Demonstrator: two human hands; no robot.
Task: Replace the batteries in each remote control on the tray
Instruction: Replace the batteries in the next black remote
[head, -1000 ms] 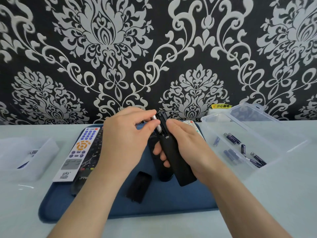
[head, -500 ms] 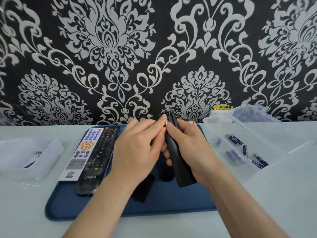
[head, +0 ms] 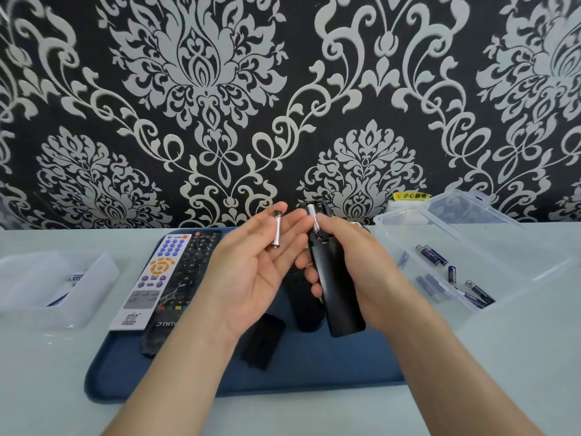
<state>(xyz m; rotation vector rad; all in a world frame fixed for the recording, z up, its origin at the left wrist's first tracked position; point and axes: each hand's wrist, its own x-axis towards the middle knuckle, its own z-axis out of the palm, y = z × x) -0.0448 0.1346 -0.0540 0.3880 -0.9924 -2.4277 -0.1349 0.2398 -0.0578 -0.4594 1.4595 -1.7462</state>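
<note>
At the left edge of the table a translucent box [head: 56, 287] is seen, its contents too blurred to name. Near the left edge of the blue tray [head: 188, 385] a white remote [head: 154, 278] and a black keypad remote [head: 185, 278] lie side by side. Above the tray's middle a silver battery [head: 278, 229] is pinched in the fingers of the left hand [head: 251, 278]; a loose battery cover [head: 261, 341] lies on the tray below. The open black remote [head: 338, 287] is gripped, back up, by the right hand [head: 361, 269], with a second battery [head: 313, 221] seated in its compartment. By the table's right edge, fresh batteries [head: 435, 254] lie in a clear box [head: 471, 247]. Removal of the old cells is judged to be in hand; next, the held cell must be set aside and the second one prised out.
</note>
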